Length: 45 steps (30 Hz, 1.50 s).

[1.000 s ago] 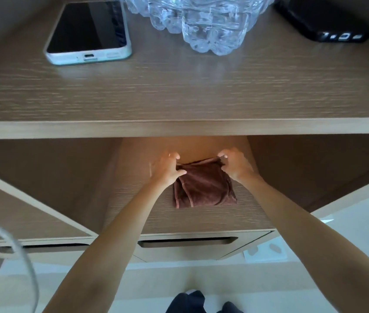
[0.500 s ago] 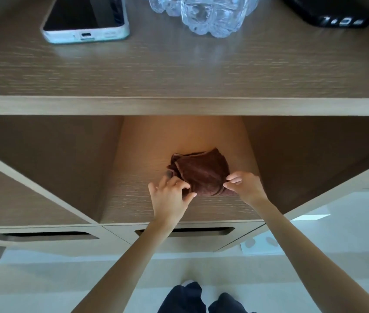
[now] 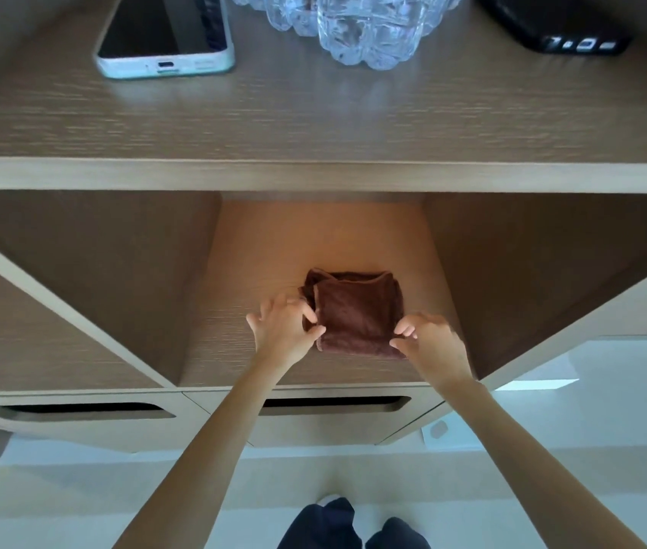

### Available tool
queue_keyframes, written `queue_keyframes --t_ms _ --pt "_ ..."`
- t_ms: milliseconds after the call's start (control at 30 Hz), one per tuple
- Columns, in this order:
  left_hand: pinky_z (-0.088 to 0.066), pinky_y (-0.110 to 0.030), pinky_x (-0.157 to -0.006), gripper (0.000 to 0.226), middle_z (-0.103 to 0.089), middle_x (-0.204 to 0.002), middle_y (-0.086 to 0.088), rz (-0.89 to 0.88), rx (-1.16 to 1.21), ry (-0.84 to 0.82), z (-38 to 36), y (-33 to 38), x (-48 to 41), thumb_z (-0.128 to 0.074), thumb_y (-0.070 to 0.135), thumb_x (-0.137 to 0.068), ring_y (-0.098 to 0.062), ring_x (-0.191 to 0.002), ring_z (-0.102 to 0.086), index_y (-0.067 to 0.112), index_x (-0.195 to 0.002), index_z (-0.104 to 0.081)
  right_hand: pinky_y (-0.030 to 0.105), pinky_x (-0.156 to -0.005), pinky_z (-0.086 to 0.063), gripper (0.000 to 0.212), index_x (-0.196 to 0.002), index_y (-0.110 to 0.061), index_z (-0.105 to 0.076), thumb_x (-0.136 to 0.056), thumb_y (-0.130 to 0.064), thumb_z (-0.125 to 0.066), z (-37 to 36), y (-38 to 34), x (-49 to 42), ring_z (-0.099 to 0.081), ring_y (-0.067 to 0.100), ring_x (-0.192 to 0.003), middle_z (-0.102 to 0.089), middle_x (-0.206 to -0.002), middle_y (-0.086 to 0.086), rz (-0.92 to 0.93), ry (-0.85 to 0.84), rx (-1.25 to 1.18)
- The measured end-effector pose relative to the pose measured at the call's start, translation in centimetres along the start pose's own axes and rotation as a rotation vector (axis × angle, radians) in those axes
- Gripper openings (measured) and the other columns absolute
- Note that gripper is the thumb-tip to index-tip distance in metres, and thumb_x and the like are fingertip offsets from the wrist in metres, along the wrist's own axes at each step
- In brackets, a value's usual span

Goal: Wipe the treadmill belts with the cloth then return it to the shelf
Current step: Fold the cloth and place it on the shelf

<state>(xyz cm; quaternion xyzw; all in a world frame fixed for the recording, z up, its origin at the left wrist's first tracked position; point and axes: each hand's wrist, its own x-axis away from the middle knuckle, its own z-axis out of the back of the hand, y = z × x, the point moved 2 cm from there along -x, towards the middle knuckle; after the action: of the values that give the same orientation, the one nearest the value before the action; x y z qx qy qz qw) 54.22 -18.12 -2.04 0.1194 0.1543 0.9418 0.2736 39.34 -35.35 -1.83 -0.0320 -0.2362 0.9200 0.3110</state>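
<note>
A dark brown cloth (image 3: 353,311) lies folded into a small square on the floor of the open wooden shelf compartment (image 3: 314,239). My left hand (image 3: 282,330) pinches the cloth's near left edge between thumb and fingers. At the near right corner my right hand (image 3: 432,346) pinches the cloth, thumb at the front fold and fingers on top. Both forearms reach in from below. No treadmill is in view.
On the top surface (image 3: 314,124) above the compartment lie a phone in a pale case (image 3: 163,33), a clear ribbed plastic or glass item (image 3: 361,29) and a black device (image 3: 551,29). Drawer fronts with slot handles (image 3: 76,410) sit below. Side walls enclose the compartment.
My hands came from the cloth's far corners to its near edge, folding it over. The cloth now lies as a tidier, smaller square farther back in the compartment.
</note>
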Motion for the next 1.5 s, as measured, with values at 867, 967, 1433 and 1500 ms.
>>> queue_keyframes --t_ms 867,967,1433,1500 --pt "-0.046 -0.033 -0.076 0.019 -0.060 -0.102 0.000 -0.484 0.000 0.379 1.0 2.6 -6.1 -0.067 0.007 -0.079 -0.023 -0.096 -0.055 0.017 -0.094 -0.064 0.042 -0.082 -0.053 0.027 -0.116 -0.013 -0.062 -0.090 -0.008 -0.055 0.1 -2.9 -6.8 -0.052 0.026 -0.113 -0.050 -0.128 0.008 0.297 0.190 0.032" --pt "-0.044 -0.038 -0.090 0.035 -0.062 -0.118 -0.001 -0.667 -0.007 0.220 -1.9 2.5 -3.7 -0.059 -0.003 -0.082 -0.024 -0.111 -0.054 0.019 -0.107 -0.068 0.041 -0.098 -0.045 0.044 -0.135 -0.015 -0.049 -0.092 -0.025 -0.056 -1.5 -1.7 -4.5 -0.042 0.023 -0.130 -0.039 -0.145 0.005 0.398 -0.014 0.157" --pt "-0.002 -0.041 -0.115 0.083 -0.014 -0.157 -0.002 -0.619 -0.123 0.041 -1.4 0.2 -6.6 -0.062 0.056 -0.078 -0.018 -0.144 -0.006 0.018 -0.145 -0.029 0.039 -0.119 -0.006 0.088 -0.151 -0.022 -0.009 -0.085 -0.052 -0.058 -1.6 -0.3 -6.6 0.012 0.012 -0.145 0.004 -0.160 -0.004 0.388 -0.326 0.329" --pt "0.004 -0.043 -0.114 0.102 0.000 -0.158 0.000 -0.609 -0.214 -0.170 -3.1 0.5 -6.2 -0.061 0.066 -0.072 -0.015 -0.144 0.004 0.022 -0.149 -0.011 0.043 -0.119 -0.003 0.092 -0.151 -0.025 -0.003 -0.085 -0.054 -0.059 -2.0 -0.3 -6.9 0.014 0.015 -0.145 0.009 -0.159 -0.002 0.356 -0.435 0.325"
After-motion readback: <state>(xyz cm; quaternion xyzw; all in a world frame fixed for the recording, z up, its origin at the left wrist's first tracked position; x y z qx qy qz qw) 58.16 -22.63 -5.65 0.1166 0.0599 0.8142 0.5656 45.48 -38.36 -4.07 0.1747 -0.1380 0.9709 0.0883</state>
